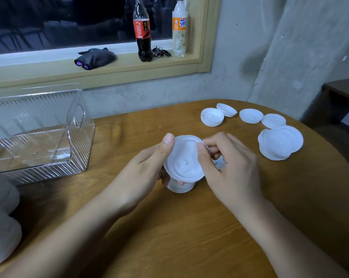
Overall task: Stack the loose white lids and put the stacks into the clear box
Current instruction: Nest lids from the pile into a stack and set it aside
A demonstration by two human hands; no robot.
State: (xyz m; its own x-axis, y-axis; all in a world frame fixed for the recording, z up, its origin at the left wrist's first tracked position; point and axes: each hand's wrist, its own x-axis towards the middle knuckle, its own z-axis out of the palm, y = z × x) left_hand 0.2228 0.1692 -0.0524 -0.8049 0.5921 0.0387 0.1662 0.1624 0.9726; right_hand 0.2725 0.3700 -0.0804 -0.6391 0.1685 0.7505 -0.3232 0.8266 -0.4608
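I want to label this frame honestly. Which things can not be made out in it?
- Head view: how many lids the held stack has; the left hand and right hand cover its sides.
- Head view: white objects at the left edge, cut off and blurred.
- Head view: the count in the overlapping pile of lids, too small.

Head-worn view, down over table [169, 227]
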